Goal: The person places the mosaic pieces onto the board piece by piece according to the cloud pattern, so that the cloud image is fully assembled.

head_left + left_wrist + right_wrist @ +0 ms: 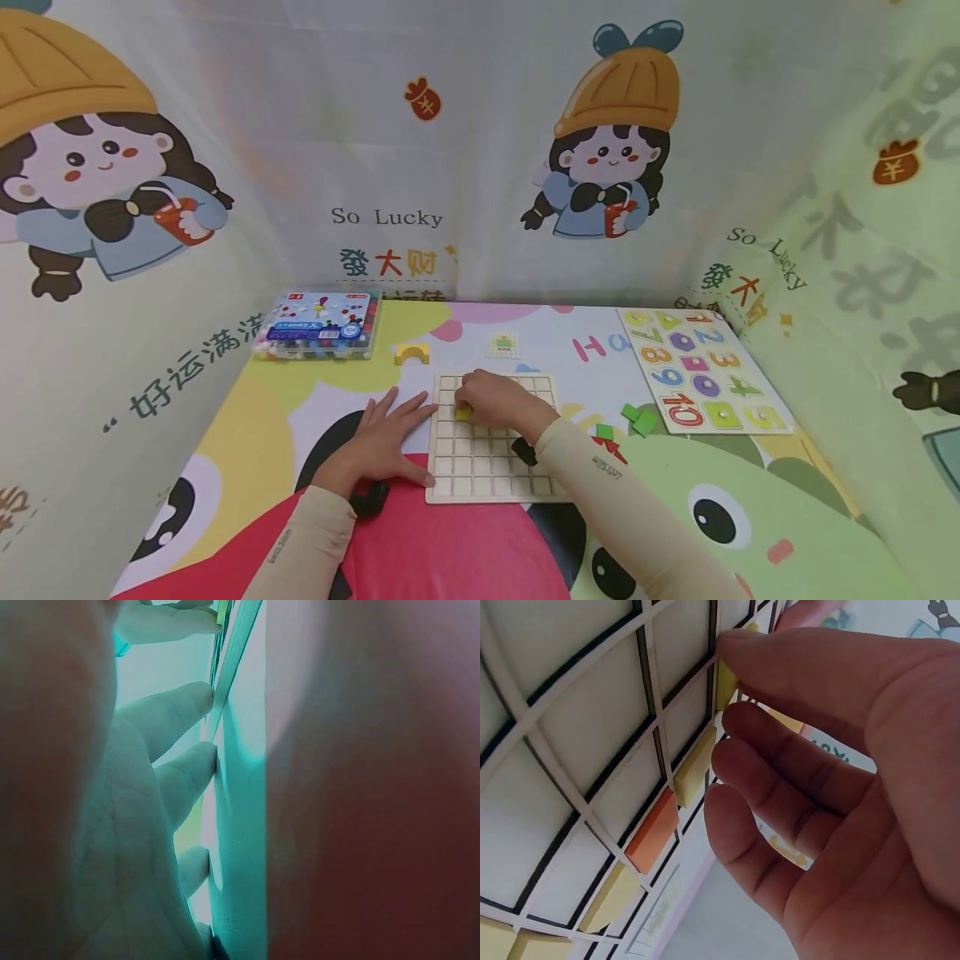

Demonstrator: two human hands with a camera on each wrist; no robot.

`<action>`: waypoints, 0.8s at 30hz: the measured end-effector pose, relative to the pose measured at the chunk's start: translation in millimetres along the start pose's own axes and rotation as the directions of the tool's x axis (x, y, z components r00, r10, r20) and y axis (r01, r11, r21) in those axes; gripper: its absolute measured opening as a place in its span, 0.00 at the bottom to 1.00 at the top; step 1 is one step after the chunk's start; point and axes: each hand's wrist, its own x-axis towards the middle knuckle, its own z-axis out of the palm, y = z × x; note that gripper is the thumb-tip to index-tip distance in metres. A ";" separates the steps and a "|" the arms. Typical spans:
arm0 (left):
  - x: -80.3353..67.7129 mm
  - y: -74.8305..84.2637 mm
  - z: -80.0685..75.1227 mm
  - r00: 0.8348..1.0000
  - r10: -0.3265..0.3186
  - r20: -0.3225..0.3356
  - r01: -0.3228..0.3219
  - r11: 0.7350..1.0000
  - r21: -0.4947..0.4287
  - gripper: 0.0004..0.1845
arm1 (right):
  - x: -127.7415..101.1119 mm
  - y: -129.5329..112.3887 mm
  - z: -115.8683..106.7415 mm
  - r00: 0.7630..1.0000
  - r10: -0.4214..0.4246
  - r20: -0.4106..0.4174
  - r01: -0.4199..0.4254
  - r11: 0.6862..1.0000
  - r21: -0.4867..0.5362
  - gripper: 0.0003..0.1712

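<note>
The right hand (498, 406) pinches a yellow block (463, 412) with its fingertips (731, 652), setting it into a cell of the wooden grid board (491, 471). The left hand (382, 442) lies flat with fingers spread, touching the board's left edge.

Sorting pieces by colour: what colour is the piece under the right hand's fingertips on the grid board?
Yellow. The piece shows best in the head view, at the right hand on the grid board.
</note>
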 end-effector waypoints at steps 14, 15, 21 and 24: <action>1.6 -2.6 0.8 1.000 -0.005 -0.005 0.005 1.000 0.007 0.63 | -57.0 20.5 -12.2 0.994 0.011 -0.109 0.007 0.986 0.167 0.17; 1.8 -2.7 0.9 1.000 -0.006 -0.005 0.006 1.000 0.008 0.63 | -64.4 23.3 -12.0 0.993 0.028 -0.118 -0.006 0.983 0.182 0.17; 2.5 -3.1 2.4 1.000 -0.007 -0.007 0.007 1.000 0.005 0.64 | -109.9 37.6 -3.0 0.977 0.134 -0.164 -0.105 0.980 0.170 0.17; 2.4 -2.5 2.5 1.000 -0.005 -0.008 0.005 1.000 0.005 0.63 | -130.6 45.3 2.9 0.966 0.167 -0.196 -0.138 0.979 0.151 0.16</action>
